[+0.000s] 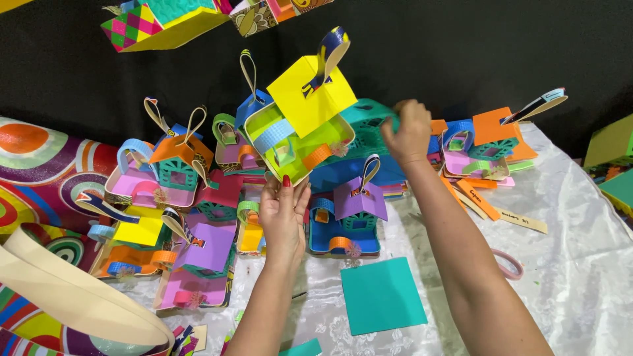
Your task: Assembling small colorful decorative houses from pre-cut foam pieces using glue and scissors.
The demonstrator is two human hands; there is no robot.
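Honestly, the left hand (282, 214) pinches the lime tray of the yellow-roofed paper house (300, 125), held above the crowded table; the right hand (409, 132) is curled on the teal house (366, 128) behind. I'd support underneath, not squash the walls.

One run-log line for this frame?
left hand: holds up yellow-roofed paper house | right hand: on teal paper house | table: teal square

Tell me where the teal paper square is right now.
The teal square lies flat on the white tablecloth, low centre, between the two forearms, just below the purple-roofed house.
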